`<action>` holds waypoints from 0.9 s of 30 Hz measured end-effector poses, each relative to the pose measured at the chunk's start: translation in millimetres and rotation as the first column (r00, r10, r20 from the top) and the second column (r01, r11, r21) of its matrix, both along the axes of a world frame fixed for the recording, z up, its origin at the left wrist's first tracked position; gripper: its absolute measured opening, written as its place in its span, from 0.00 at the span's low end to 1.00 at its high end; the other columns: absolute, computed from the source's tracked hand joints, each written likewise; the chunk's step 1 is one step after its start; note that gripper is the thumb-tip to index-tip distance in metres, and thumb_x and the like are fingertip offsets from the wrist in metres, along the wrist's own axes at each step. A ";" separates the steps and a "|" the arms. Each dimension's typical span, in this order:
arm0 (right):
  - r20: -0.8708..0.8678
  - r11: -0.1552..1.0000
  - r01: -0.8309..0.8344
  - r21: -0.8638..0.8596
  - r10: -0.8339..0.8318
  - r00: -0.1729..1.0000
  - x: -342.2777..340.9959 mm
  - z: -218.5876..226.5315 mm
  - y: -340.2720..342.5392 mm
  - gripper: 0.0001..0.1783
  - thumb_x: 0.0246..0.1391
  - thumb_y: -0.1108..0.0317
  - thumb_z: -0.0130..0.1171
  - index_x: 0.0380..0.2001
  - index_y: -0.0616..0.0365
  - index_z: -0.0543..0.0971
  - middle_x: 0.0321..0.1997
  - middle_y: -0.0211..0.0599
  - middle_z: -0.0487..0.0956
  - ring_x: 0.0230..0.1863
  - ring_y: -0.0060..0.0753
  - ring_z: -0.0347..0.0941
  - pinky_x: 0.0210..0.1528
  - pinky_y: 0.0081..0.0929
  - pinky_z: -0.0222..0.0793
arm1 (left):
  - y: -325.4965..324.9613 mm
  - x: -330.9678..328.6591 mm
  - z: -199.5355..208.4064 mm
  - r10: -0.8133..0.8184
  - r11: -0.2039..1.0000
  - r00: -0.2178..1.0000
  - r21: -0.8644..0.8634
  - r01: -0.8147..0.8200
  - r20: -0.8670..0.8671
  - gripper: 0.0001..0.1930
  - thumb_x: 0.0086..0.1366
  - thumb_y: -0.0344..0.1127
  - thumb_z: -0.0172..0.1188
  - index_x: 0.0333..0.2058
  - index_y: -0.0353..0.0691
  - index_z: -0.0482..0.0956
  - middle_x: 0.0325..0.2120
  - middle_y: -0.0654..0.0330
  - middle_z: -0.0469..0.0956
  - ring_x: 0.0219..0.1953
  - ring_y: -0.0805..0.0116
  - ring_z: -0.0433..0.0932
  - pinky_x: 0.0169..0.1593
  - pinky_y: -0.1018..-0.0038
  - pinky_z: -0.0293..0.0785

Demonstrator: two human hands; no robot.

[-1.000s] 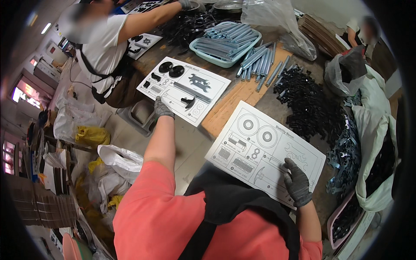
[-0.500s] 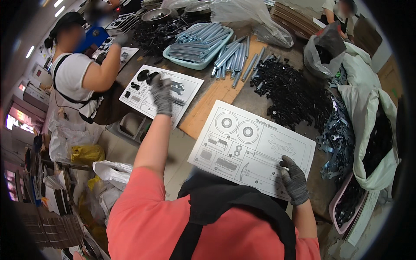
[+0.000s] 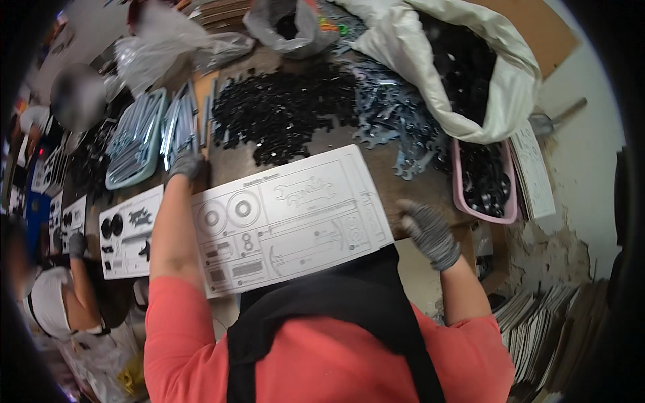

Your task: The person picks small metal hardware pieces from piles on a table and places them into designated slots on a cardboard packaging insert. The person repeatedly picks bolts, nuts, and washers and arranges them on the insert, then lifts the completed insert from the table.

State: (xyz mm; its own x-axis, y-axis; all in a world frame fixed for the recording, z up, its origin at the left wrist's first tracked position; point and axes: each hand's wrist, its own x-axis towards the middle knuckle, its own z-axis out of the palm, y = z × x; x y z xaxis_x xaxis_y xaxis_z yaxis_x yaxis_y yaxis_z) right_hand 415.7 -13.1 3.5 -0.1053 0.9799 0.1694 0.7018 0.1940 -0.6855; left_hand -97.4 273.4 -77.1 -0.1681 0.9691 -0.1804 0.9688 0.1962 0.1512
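A white card printed with outlines of tools and round parts lies in front of me, over the table's near edge. My left hand, in a grey glove, is at the card's upper left corner, by the near ends of a pile of silvery metal tubes; whether its fingers grip anything is hard to make out. Beyond the card's right edge, apart from it, my gloved right hand is held with fingers stretched out and nothing in them. Left of my forearm, another card carries black discs, wrenches and small black parts.
A pale blue basket of tubes stands left. Heaps of small black parts and silvery wrenches cover the middle. At right are a white sack and a pink basin of black parts. A co-worker works at far left.
The view has swung right. My left hand has left the card with the parts and is now beside the metal tubes. My right hand has come off the printed card.
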 end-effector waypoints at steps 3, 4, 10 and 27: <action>0.003 0.928 0.366 0.065 -0.367 0.930 67.1 9.4 -6.9 0.16 0.53 0.69 0.53 0.46 0.59 0.73 0.42 0.39 0.76 0.44 0.34 0.72 0.47 0.29 0.66 | -35.9 34.8 32.9 0.336 0.939 0.596 -0.208 -0.274 0.729 0.17 0.58 0.45 0.48 0.39 0.38 0.75 0.23 0.59 0.75 0.22 0.66 0.74 0.23 0.72 0.70; -0.144 0.871 0.451 0.197 -0.429 0.892 104.4 -7.7 -2.0 0.15 0.53 0.71 0.53 0.44 0.60 0.74 0.42 0.40 0.76 0.43 0.33 0.72 0.49 0.26 0.65 | -43.9 33.9 32.9 0.350 0.932 0.441 -0.259 -0.254 0.827 0.15 0.58 0.42 0.49 0.38 0.40 0.75 0.21 0.62 0.74 0.18 0.69 0.72 0.18 0.75 0.67; 0.644 0.754 0.617 0.226 -0.591 0.486 221.1 -5.3 35.7 0.23 0.44 0.66 0.58 0.48 0.54 0.72 0.51 0.45 0.71 0.52 0.47 0.66 0.56 0.38 0.60 | -129.0 78.6 60.0 0.273 0.942 0.154 -0.232 -0.241 0.950 0.11 0.57 0.37 0.52 0.39 0.43 0.73 0.17 0.67 0.71 0.11 0.76 0.65 0.11 0.79 0.61; 0.420 0.820 0.530 0.216 -0.568 0.708 194.8 10.5 35.7 0.16 0.49 0.67 0.56 0.42 0.59 0.74 0.42 0.46 0.74 0.46 0.47 0.69 0.48 0.36 0.64 | -209.3 170.3 63.9 -0.744 0.659 0.665 0.233 0.715 0.063 0.12 0.53 0.40 0.59 0.34 0.40 0.76 0.27 0.54 0.73 0.32 0.56 0.73 0.37 0.64 0.70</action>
State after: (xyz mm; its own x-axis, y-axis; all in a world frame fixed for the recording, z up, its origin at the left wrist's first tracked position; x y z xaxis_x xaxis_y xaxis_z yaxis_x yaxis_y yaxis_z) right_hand 610.5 22.6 14.1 0.3652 0.8755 0.3165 0.9198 -0.2870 -0.2676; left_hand 72.8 64.0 -13.2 0.6203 0.7833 0.0398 0.7520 -0.6084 0.2535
